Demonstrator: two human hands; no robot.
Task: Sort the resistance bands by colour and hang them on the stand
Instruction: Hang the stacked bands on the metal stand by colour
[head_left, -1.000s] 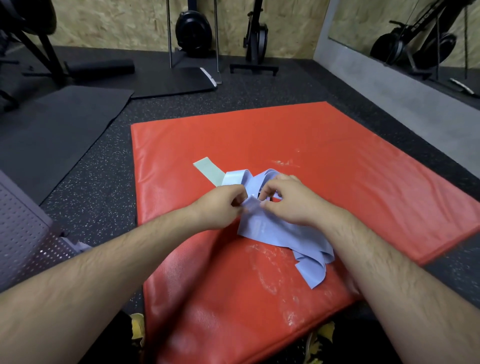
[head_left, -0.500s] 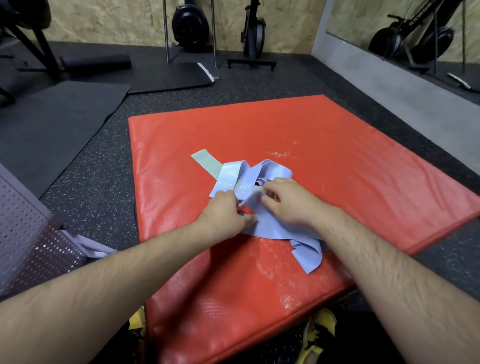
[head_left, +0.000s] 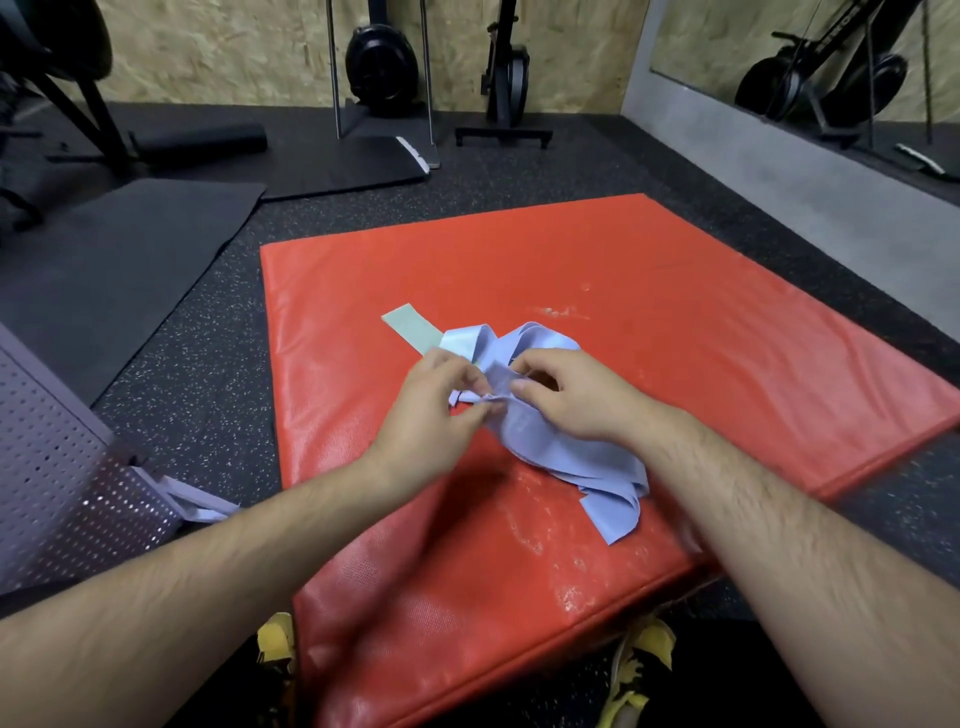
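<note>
- The heap of lavender-blue flat rubber resistance bands lies tangled on the near-middle of the red padded vinyl mat, with its loose ends trailing toward the near right.
- A pale green flat band sticks out from under the heap's far left side and lies flat on the mat.
- The left hand pinches a folded edge at the heap's left side between thumb and curled fingertips.
- The right hand curls its fingers down into the top of the heap, gripping a fold right beside the left hand's pinch — the two hands nearly touch.
- The mat rests on a black speckled rubber floor.
- At the near left stands a grey perforated panel, with a few lavender strips poking out at its base onto the floor.
- Yellow-and-black shoes show at the mat's near edge.
- Dark foam mats lie at the far left — black gym machines stand along the far chipboard wall.
</note>
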